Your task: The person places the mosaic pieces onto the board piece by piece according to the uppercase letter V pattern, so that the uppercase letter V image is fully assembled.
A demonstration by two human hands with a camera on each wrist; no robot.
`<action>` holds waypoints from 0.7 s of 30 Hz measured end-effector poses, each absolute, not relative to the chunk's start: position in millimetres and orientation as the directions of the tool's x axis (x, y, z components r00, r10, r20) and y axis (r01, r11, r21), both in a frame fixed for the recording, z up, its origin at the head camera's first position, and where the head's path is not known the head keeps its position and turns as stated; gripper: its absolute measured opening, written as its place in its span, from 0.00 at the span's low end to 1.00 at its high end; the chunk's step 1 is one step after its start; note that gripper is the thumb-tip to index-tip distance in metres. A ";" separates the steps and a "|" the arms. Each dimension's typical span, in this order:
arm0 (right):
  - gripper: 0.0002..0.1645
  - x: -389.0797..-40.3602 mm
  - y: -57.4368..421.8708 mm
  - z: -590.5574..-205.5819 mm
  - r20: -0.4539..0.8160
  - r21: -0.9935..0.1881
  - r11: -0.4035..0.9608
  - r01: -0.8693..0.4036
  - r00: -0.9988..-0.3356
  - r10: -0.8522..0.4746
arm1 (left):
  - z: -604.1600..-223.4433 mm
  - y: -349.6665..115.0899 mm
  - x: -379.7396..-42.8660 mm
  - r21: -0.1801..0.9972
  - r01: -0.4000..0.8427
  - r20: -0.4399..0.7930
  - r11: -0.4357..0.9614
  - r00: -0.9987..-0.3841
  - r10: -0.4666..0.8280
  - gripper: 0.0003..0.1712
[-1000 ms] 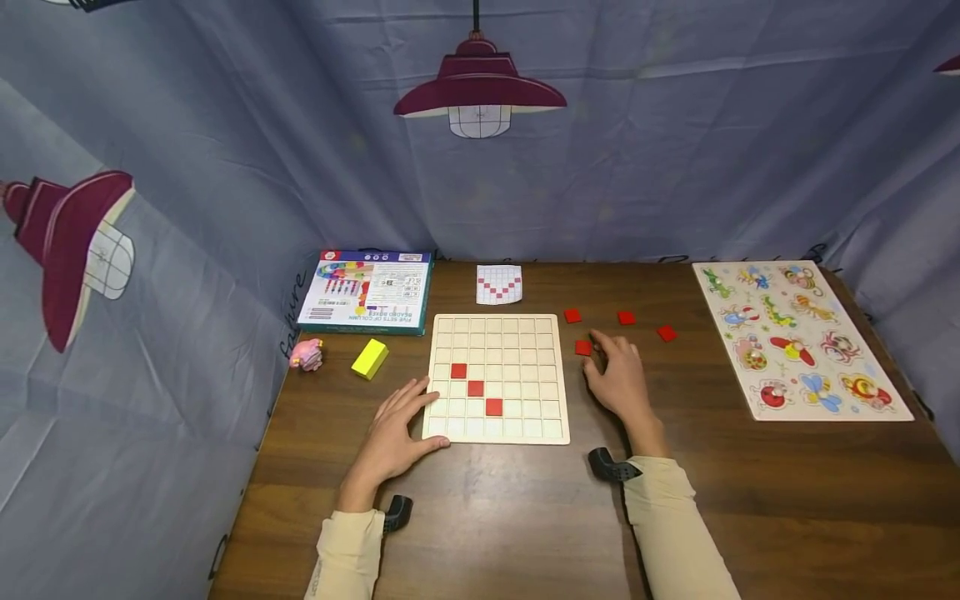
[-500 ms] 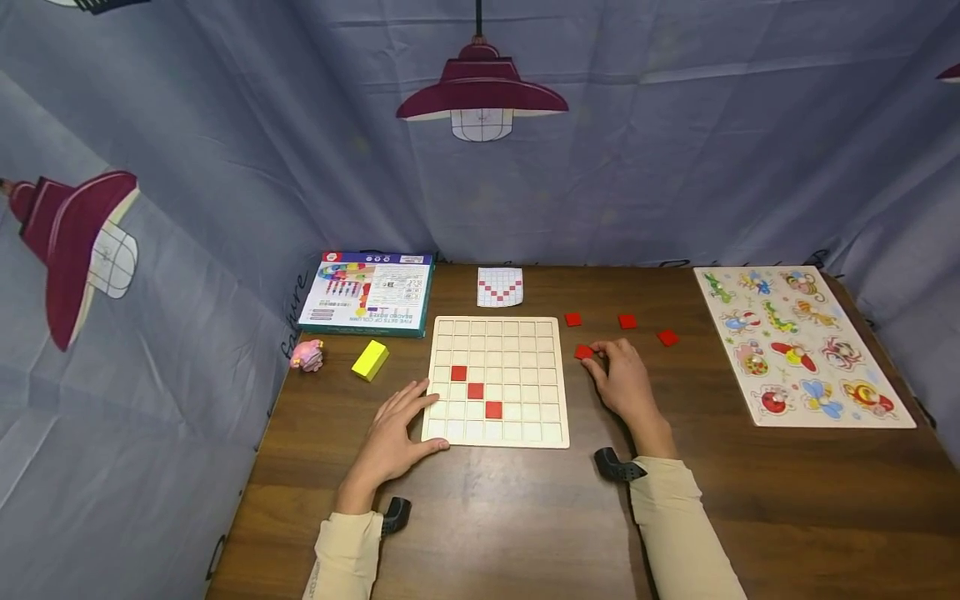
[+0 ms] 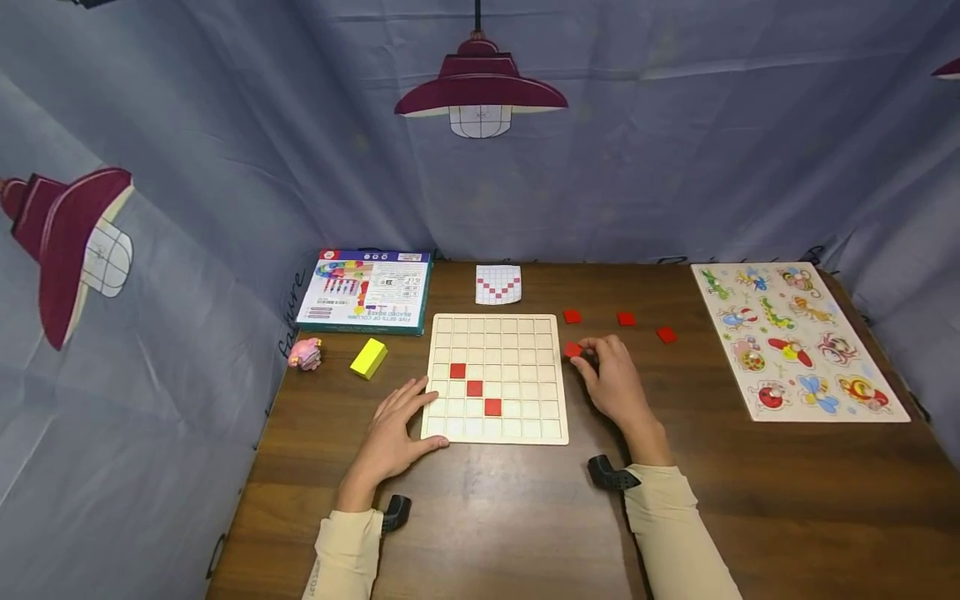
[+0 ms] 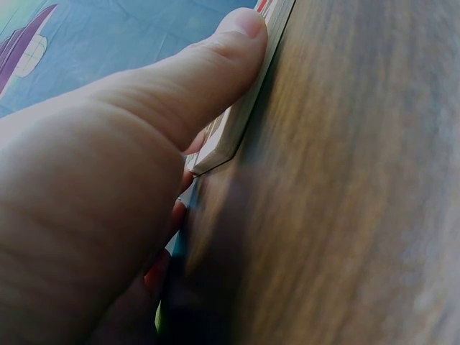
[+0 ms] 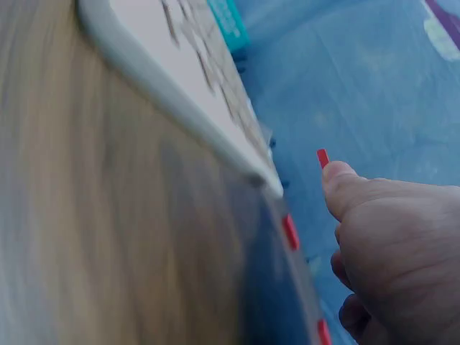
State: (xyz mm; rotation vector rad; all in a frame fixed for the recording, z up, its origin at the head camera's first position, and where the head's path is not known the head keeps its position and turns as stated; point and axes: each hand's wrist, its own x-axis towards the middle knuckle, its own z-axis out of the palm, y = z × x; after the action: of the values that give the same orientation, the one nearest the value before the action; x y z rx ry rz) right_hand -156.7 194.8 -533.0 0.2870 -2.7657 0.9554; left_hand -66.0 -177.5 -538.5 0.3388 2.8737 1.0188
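A wooden grid board (image 3: pixel 517 358) lies on the table with three red square tiles in its cells, stepping down to the right. On the board's lower left corner rests my left hand (image 3: pixel 393 433), its fingers spread along the edge; in the left wrist view the thumb (image 4: pixel 215 65) lies over the board's rim. My right hand (image 3: pixel 618 383), just right of the board, pinches a red tile (image 3: pixel 572 350) between thumb and fingers. In the right wrist view that tile (image 5: pixel 323 157) sticks out past the thumb, raised off the table.
Several loose red tiles (image 3: pixel 626 318) lie right of the board. A paper pattern card (image 3: pixel 498 285) lies behind it. To the left are a boxed set (image 3: pixel 365 292), a yellow block (image 3: pixel 369 358) and a pink figurine (image 3: pixel 305 354). A picture puzzle board (image 3: pixel 798 342) lies far right.
My right hand has taken hold of the red tile nearest it, lifted it and moved it left toward the board. My left hand has stayed on the board.
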 end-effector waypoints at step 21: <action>0.19 -179.3 60.6 -521.8 0.205 -0.512 0.718 -0.472 -0.879 -0.431 | -537.1 -176.2 -66.7 0.632 0.177 -0.001 0.755 -0.974 0.229 0.45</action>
State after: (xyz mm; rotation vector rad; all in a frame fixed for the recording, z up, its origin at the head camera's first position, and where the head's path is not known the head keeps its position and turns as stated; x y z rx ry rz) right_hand -179.3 60.6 -521.8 0.7486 -2.8450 0.8789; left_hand -66.7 -176.2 -537.1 0.3322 2.8697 1.0208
